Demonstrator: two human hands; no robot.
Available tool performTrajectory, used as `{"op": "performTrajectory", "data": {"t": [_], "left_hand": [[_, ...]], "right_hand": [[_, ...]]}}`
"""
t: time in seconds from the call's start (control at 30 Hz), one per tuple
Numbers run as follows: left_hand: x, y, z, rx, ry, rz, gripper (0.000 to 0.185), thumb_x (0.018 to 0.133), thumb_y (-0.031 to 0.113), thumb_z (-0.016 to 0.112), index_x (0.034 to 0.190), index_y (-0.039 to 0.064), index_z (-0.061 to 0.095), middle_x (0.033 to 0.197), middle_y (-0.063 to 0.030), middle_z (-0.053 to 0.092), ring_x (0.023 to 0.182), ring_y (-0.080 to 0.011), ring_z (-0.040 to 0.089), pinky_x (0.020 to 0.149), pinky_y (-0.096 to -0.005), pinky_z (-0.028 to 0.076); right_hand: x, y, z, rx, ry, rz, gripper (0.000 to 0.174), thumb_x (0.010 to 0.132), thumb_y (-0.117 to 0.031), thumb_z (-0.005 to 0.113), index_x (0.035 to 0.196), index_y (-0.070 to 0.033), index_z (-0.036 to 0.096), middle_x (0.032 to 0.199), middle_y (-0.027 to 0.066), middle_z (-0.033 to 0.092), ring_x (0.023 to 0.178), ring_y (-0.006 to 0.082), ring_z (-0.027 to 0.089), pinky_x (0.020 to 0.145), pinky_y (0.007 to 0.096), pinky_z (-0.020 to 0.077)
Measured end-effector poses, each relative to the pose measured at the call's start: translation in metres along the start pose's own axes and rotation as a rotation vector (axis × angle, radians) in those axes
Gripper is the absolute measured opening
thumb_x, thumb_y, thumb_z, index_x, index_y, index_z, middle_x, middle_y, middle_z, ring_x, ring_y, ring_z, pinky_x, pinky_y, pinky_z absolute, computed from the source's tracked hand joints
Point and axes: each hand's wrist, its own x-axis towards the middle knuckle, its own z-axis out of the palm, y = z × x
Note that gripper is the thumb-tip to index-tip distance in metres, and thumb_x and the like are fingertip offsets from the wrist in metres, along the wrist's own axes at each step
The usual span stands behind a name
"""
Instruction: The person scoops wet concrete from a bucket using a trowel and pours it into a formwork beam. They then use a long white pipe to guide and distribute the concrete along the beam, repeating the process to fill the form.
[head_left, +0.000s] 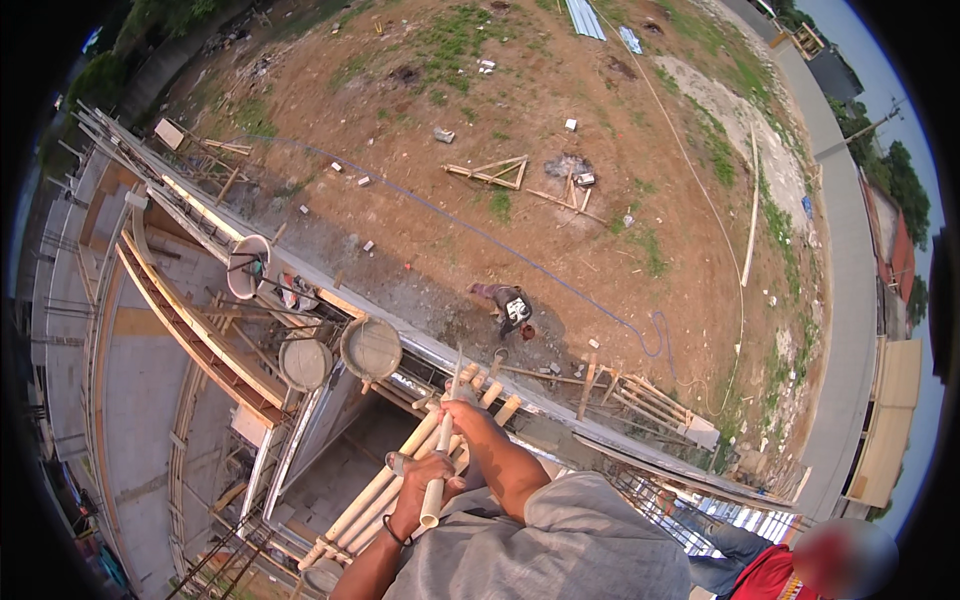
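Note:
Both of my hands grip one long, pale, hollow pole (433, 499), possibly a pipe or bamboo. Its open end is close to my body, and its far end points outward over the wall edge. My left hand (429, 474), with a dark band at the wrist, is wrapped around the near part. Farther along, my right hand (459, 417) closes around the same pole. Beneath my hands lies a platform of several lashed bamboo poles (367, 517). My feet are partly visible on it, mostly hidden by my arms.
Round containers of grey mix (371, 347) and a pinkish bucket (249, 270) stand left. A deep opening (341, 457) lies below the bamboo. Past the wall edge (435, 341), a person (514, 307) bends on lower ground. A red-shirted co-worker (765, 570) is at right, near rebar (630, 487).

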Motion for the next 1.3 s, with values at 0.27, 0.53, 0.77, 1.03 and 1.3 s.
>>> {"op": "performTrajectory", "data": {"t": [0.27, 0.53, 0.77, 1.03, 1.3], "left_hand": [[0.004, -0.01, 0.005, -0.025, -0.025, 0.0, 0.015, 0.083, 0.012, 0.069, 0.074, 0.003, 0.061, 0.074, -0.0065, 0.063, 0.073, -0.0223, 0.062, 0.085, -0.0368, 0.048], [0.004, -0.019, 0.005, -0.052, -0.025, -0.015, 0.013, 0.083, 0.008, 0.069, 0.075, 0.001, 0.062, 0.076, -0.0076, 0.062, 0.076, -0.0222, 0.061, 0.079, -0.0351, 0.048], [0.005, -0.026, 0.008, -0.097, -0.051, -0.002, 0.013, 0.084, 0.008, 0.069, 0.075, 0.001, 0.063, 0.077, -0.0082, 0.061, 0.078, -0.0226, 0.061, 0.078, -0.0352, 0.047], [0.013, -0.034, 0.01, -0.095, -0.041, -0.038, 0.016, 0.081, 0.008, 0.071, 0.076, 0.0, 0.058, 0.078, -0.0097, 0.058, 0.078, -0.0241, 0.059, 0.079, -0.0355, 0.047], [0.028, -0.07, 0.025, -0.077, -0.05, -0.073, 0.02, 0.08, 0.01, 0.073, 0.08, -0.001, 0.057, 0.082, -0.011, 0.058, 0.084, -0.0267, 0.06, 0.082, -0.0375, 0.048]], "right_hand": [[0.053, 0.021, -0.035, 0.174, 0.084, -0.025, 0.01, 0.086, -0.005, 0.056, 0.092, 0.0, 0.049, 0.065, 0.0128, 0.052, 0.051, 0.0265, 0.054, 0.049, 0.0381, 0.0464], [-0.007, -0.007, -0.005, 0.114, 0.161, 0.018, 0.01, 0.09, -0.008, 0.053, 0.095, -0.002, 0.048, 0.062, 0.0099, 0.051, 0.049, 0.0239, 0.053, 0.045, 0.0373, 0.0448], [-0.006, -0.025, 0.001, 0.092, 0.182, -0.017, 0.009, 0.091, -0.01, 0.052, 0.095, -0.003, 0.048, 0.061, 0.0086, 0.05, 0.048, 0.0228, 0.052, 0.044, 0.0369, 0.0442], [0.018, -0.03, -0.011, 0.084, 0.171, -0.048, 0.009, 0.092, -0.011, 0.051, 0.092, -0.002, 0.049, 0.06, 0.0083, 0.05, 0.047, 0.0225, 0.052, 0.044, 0.0367, 0.0443], [0.028, -0.028, -0.024, 0.008, 0.182, -0.007, 0.01, 0.093, -0.012, 0.051, 0.089, -0.002, 0.05, 0.06, 0.0081, 0.05, 0.047, 0.0222, 0.052, 0.044, 0.0365, 0.0444]]}}
